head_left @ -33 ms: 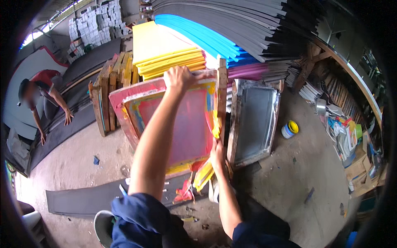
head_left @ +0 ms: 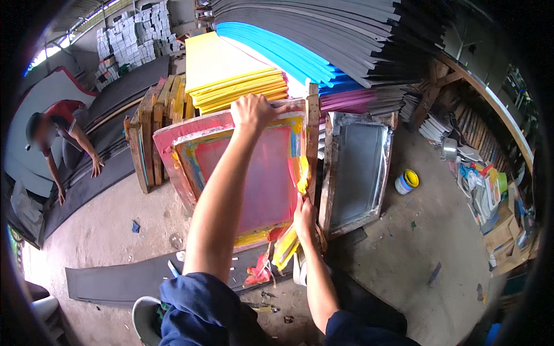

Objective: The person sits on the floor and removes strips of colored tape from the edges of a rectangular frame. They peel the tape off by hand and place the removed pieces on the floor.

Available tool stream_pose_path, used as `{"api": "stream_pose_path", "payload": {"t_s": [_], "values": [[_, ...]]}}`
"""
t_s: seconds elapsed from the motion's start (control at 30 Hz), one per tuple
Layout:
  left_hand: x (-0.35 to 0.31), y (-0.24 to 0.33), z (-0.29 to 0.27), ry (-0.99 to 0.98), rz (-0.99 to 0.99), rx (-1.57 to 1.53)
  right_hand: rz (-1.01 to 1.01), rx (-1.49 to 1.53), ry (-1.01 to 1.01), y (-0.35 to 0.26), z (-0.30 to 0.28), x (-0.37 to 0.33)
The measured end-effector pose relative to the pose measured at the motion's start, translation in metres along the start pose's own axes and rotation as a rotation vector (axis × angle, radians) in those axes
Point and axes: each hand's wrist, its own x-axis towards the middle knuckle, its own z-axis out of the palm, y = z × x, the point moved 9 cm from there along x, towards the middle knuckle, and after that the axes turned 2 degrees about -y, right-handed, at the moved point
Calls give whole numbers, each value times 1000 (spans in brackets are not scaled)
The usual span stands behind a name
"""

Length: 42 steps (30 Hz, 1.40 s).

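Note:
A wooden-framed printing screen [head_left: 265, 179], its mesh pinkish and its borders smeared yellow, red and blue, stands tilted upright before me. My left hand [head_left: 251, 113] grips its top edge, fingers closed over the wood. Low along the screen's right side, my right hand [head_left: 304, 219] is closed around a yellow paint-smeared strip [head_left: 302, 175]. Part of it sticks up above the fist; whether it is cloth, plastic or a tool I cannot tell. Below that fist hangs a yellow and red smeared piece [head_left: 285, 247], possibly the same thing.
A second screen [head_left: 356, 170] with grey mesh leans to the right, near a paint can [head_left: 407, 181] with yellow inside. Behind are stacked yellow sheets [head_left: 236, 86] and blue sheets [head_left: 277, 49]. At left, a person [head_left: 66, 130] crouches over black sheeting. A bucket [head_left: 141, 320] stands near my left arm.

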Motion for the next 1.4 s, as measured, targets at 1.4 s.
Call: {"api": "stream_pose_path", "payload": {"t_s": [1.4], "values": [[-32,9,-19,130,235,22,352,-176,-320,48,-18,-98]]}}
